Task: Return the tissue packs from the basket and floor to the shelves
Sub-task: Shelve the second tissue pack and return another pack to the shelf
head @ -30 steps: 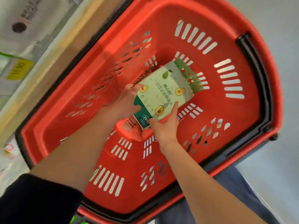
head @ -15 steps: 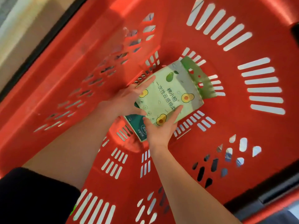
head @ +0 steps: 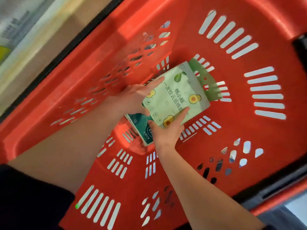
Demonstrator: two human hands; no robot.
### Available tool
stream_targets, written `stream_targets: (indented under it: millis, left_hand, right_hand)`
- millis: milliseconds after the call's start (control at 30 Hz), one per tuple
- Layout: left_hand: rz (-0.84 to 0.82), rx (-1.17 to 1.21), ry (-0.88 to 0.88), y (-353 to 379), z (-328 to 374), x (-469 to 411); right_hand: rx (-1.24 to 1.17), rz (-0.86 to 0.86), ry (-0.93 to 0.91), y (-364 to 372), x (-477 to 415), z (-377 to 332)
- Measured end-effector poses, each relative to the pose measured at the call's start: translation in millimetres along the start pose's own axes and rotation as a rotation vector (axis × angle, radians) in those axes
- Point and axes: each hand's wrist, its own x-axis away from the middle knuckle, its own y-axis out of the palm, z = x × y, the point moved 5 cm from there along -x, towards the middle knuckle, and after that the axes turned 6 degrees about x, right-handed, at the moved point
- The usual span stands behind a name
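Looks straight down into a red plastic shopping basket (head: 249, 143) with slotted walls and a slotted floor. Finds a pale green tissue pack (head: 176, 97), printed with avocados and dark characters, low inside the basket near the middle of the floor, tilted, with its darker green header flap (head: 206, 80) pointing toward the far wall. Cannot tell whether resting on the floor or raised just above it. Overlaps a dark teal tissue pack (head: 141, 127), lying beneath the near corner and partly hidden by both hands. Braces the left edge of the pale green pack with the left hand (head: 131, 98): fingers spread and nearly straight, index finger at the upper corner, thumb at the lower corner. Pinches the near edge with the right hand (head: 166, 133): index finger laid straight across the printed face, thumb on the near corner, other fingers tucked out of sight beneath. Reaches in from the near side with both forearms bare. Shows a black fabric sleeve (head: 29, 196) on the left upper arm at the lower left corner of the view. Carries a black rim band (head: 79, 38) along the top edge of the basket. Shows, beyond that rim at the upper left, a pale beige shelf edge (head: 38, 42) and a blurred yellow price label (head: 4, 52), print unreadable.
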Motion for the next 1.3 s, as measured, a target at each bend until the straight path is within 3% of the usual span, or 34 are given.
stream_targets:
  millis: [300, 500, 767, 1300]
  left_hand:
    - [-0.012, 0.042, -0.002, -30, 41, 67]
    - [0.104, -0.025, 0.012, -65, 78, 136]
    - [0.16, 0.114, -0.042, -109, 147, 239]
    - [0.722, 0.122, 0.122, -199, 366, 419]
  right_hand:
    - [0.171, -0.08, -0.141, -47, 51, -39]
    - [0.258, -0.121, -0.249, -90, 109, -80]
    - [0.258, -0.123, -0.439, -153, 198, -120]
    - [0.285, -0.124, -0.986, -361, 332, -258]
